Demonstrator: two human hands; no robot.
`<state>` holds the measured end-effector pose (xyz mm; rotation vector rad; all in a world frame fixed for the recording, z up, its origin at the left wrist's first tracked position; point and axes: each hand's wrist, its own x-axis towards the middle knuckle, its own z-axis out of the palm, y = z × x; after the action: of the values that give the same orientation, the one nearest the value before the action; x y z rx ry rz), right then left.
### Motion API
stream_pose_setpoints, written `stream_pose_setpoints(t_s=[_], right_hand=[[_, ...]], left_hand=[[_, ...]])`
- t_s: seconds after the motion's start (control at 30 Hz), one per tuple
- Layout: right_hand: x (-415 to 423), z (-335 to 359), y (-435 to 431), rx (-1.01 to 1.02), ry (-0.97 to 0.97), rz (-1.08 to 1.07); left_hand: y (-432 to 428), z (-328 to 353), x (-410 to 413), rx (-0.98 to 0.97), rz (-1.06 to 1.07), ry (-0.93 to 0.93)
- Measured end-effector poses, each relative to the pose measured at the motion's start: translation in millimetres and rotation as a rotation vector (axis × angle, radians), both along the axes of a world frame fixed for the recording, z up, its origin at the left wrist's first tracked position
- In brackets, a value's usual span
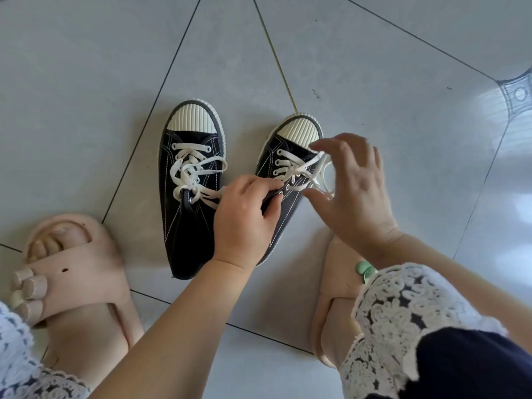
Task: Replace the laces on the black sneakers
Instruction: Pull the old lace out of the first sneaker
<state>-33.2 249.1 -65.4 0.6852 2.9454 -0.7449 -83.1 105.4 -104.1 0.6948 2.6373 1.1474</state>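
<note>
White lace-trimmed navy garment (pixel 403 318), pale pink slide sandals (pixel 74 272), green wrist bead (pixel 363 267).

Bright, even daylight fills my view; white glare washes the glossy floor tiles (pixel 359 82) far right of the sneakers (pixel 191 180). Shadows near them are faint, grout lines bow toward the edges, and my right hand (pixel 354 191) looks slightly soft

Two matt black canvas sneakers (pixel 190 197) with ribbed cream rubber toe caps (pixel 192 118) and flat white cloth laces (pixel 191 168) stand on glossy grey floor tiles (pixel 374 82).
</note>
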Motion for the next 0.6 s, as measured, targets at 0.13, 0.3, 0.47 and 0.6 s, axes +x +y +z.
stream_pose_setpoints(t_s=[0.13,0.3,0.47,0.6], right_hand=[[0.8,-9.8,-10.7,0.029,-0.034,0.098],[-5.3,-17.5,-3.4,0.073,0.006,0.118],[3.9,-3.7,49.1,0.063,0.061,-0.236],[11.4,-2.0,68.2,0.091,-0.105,-0.359]], left_hand=[[-0.6,0.2,-0.1,0.015,-0.010,-0.005],[0.1,-0.1,-0.1,0.010,0.004,-0.005],[0.6,2.4,-0.2,0.014,-0.004,0.000],[1.0,2.1,0.1,0.002,0.003,0.008]])
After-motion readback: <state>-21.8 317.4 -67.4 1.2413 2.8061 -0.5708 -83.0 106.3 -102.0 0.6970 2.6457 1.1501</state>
